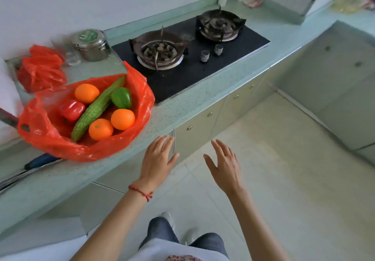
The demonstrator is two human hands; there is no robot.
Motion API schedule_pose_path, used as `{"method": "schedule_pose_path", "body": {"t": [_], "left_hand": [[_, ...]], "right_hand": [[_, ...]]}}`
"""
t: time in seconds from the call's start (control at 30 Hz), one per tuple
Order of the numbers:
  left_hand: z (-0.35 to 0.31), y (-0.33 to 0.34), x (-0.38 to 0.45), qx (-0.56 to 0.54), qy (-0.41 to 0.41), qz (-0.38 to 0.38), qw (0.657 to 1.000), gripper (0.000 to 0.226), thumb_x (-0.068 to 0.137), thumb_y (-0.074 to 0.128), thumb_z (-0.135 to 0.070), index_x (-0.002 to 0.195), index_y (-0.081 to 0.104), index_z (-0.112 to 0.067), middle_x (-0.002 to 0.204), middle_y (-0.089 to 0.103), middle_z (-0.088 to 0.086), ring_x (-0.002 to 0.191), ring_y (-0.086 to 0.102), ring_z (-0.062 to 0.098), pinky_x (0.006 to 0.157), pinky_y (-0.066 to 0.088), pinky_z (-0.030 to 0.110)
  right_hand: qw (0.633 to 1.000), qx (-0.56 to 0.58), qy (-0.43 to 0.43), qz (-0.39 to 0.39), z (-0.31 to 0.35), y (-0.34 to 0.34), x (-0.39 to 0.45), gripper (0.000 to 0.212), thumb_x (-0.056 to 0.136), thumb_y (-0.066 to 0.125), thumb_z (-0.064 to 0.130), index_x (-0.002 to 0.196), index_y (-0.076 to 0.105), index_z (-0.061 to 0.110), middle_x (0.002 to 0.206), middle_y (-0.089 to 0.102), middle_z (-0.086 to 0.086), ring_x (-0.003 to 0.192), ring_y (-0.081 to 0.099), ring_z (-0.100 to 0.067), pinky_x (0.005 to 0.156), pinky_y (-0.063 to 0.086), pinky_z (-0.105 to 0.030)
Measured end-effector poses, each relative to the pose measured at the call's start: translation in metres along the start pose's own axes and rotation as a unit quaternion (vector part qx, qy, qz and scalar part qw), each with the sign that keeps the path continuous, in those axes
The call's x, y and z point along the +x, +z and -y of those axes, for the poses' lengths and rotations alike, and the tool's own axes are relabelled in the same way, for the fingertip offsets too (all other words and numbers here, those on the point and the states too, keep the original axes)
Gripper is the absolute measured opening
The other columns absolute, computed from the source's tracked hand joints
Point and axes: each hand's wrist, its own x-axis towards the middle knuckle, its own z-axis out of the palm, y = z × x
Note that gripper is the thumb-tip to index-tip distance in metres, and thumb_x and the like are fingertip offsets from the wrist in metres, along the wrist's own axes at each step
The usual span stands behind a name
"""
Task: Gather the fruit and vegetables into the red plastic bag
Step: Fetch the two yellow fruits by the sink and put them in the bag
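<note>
A pale green speckled stone bench (182, 106) runs from the near left to the far right of my kitchen, carrying a black glass two-burner gas hob (203, 65) at its middle. At the left of the bench sits the red plastic bag (44, 130), its mouth spread wide and its thin, glossy film crumpled into soft folds; by my judgement the gathering is done, since I see no loose produce on the bench. Inside it lie a long, bumpy green bitter gourd (95, 108) set diagonally, three smooth round oranges (122, 119), a glossy red pepper (72, 109) and a green pepper (121, 97). A second red bag (40, 72) lies bunched farther back on the left, beside a lidded steel tin (90, 44). A dark blue handle (40, 160) pokes out from under the bag at the near edge. I expect the loaded bag to be moderately heavy and floppy, the film slippery and prone to stretch, so the two loop handles, one showing at the left rim, are where I would take hold. My left hand (156, 159) and right hand (225, 167) hover off the bench's near edge, right of the bag, each grip wide with fingers straight and holding nothing; a red thread bracelet (141, 192) circles my left wrist.
</note>
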Motion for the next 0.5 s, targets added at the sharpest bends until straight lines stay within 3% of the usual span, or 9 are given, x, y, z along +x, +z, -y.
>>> {"method": "schedule_pose_path", "body": {"t": [0.13,0.3,0.37,0.5], "left_hand": [[-0.042,0.016,0.01,0.004,0.068,0.028,0.997,0.056,0.083,0.039,-0.041,0.118,0.058,-0.002,0.118,0.063,0.018,0.113,0.058,0.035,0.095,0.045,0.047],[-0.099,0.036,0.018,0.021,0.166,0.054,0.985,0.054,0.08,0.04,-0.04,0.113,0.061,-0.004,0.112,0.067,0.015,0.107,0.062,0.031,0.095,0.042,0.034],[-0.121,0.043,0.021,0.033,0.209,0.072,0.975,0.053,0.079,0.039,-0.039,0.11,0.063,-0.004,0.109,0.069,0.014,0.104,0.064,0.03,0.084,0.052,0.036],[-0.156,0.064,0.024,0.04,0.292,0.122,0.948,0.053,0.078,0.039,-0.04,0.109,0.063,-0.005,0.108,0.069,0.014,0.102,0.065,0.031,0.08,0.054,0.044]], "right_hand": [[0.998,-0.011,0.055,-0.033,-0.036,-0.021,-0.028,0.057,0.088,0.039,0.047,0.127,0.052,0.008,0.13,0.057,-0.014,0.116,0.057,-0.032,0.095,0.045,-0.041],[0.986,-0.021,0.139,-0.09,-0.075,-0.046,-0.068,0.056,0.088,0.039,0.046,0.126,0.053,0.009,0.127,0.059,-0.014,0.113,0.059,-0.032,0.092,0.048,-0.042],[0.977,-0.026,0.18,-0.115,-0.087,-0.053,-0.085,0.055,0.087,0.04,0.046,0.124,0.054,0.008,0.125,0.061,-0.014,0.111,0.06,-0.032,0.089,0.049,-0.042],[0.95,-0.04,0.267,-0.157,-0.108,-0.061,-0.122,0.053,0.086,0.041,0.044,0.12,0.057,0.006,0.119,0.064,-0.016,0.104,0.064,-0.033,0.086,0.05,-0.043]]}}
